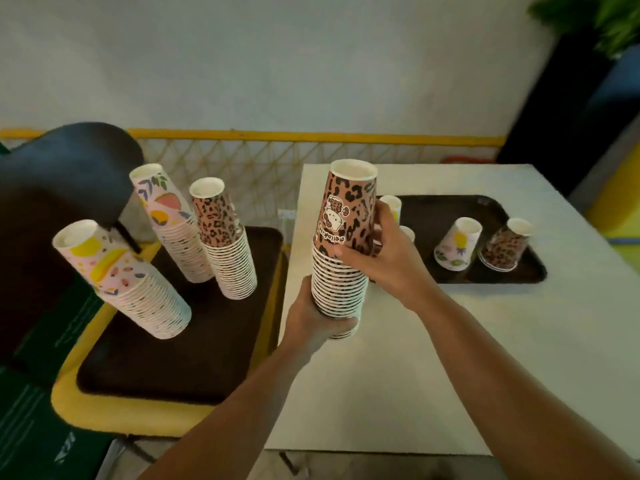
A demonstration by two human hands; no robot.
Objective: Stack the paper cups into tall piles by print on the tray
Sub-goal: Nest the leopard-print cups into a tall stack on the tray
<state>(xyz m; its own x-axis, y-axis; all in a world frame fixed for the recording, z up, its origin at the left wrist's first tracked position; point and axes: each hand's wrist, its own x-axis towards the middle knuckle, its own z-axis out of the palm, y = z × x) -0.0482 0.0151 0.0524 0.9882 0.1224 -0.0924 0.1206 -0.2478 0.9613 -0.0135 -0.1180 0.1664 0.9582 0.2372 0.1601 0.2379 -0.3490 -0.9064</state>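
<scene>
Tall leopard-print paper cup stack (341,258): gripped by left hand (317,323) at base, right hand (384,263) mid-height; best kept vertical, seated squarely.

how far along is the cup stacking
Done: three tall piles stand on the dark brown tray on the left. In hand: the left hand and right hand hold a tall leopard-print paper cup stack. Left: short cup piles on the dark tray on the white table.

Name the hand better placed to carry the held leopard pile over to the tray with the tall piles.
Left. The left hand grips the held leopard pile at its base, nearest the left tray; the right hand only steadies it higher up.
</scene>
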